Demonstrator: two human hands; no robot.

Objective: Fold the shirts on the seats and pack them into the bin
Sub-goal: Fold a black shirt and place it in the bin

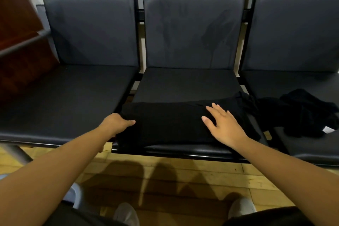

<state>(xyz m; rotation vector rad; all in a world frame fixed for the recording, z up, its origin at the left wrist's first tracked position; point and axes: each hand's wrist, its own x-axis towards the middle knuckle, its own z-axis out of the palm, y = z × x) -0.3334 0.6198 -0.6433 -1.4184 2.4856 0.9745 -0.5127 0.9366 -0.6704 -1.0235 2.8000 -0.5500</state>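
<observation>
A black shirt point(168, 124) is being held flat across the front of the middle seat point(183, 86). Its left edge is being gripped by the left hand point(115, 123), with the fingers curled round the cloth and the thumb on top. Its right part is being pressed by the right hand point(222, 124), palm down, fingers straight and spread. A second black garment point(302, 113) is lying crumpled on the right seat point(293, 82); contact between the two cannot be told.

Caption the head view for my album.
Left hand grips a shirt on the middle seat; right hand presses it flat.
</observation>
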